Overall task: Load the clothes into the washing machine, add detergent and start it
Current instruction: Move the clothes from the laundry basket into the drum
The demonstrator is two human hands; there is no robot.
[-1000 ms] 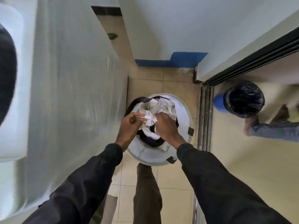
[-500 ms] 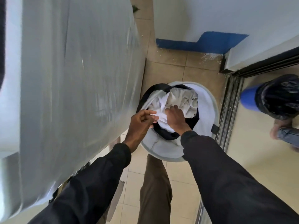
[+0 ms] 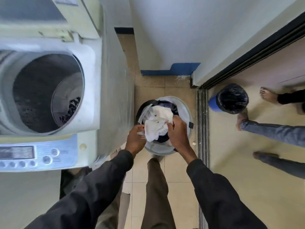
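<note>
A round white laundry basket [image 3: 186,111] stands on the tiled floor in front of me, filled with clothes. On top lies a bunched white garment [image 3: 158,123], with dark clothes under it. My right hand [image 3: 177,131] grips the white garment at its right side. My left hand [image 3: 136,139] holds its left edge, fingers curled. To the left stands a top-loading washing machine [image 3: 89,63] with its lid up. Its drum [image 3: 49,91] is open and a dark patterned piece of clothing [image 3: 71,109] lies at the bottom.
The machine's control panel [image 3: 38,154] with buttons faces me at lower left. A sliding-door track [image 3: 202,121] runs along the right of the basket. Beyond it stand a blue bin with a black liner [image 3: 231,98] and other people's legs and feet [image 3: 270,131].
My view has swung left, so the open drum and control panel now show. The white garment has come up out of the basket, bunched between both hands.
</note>
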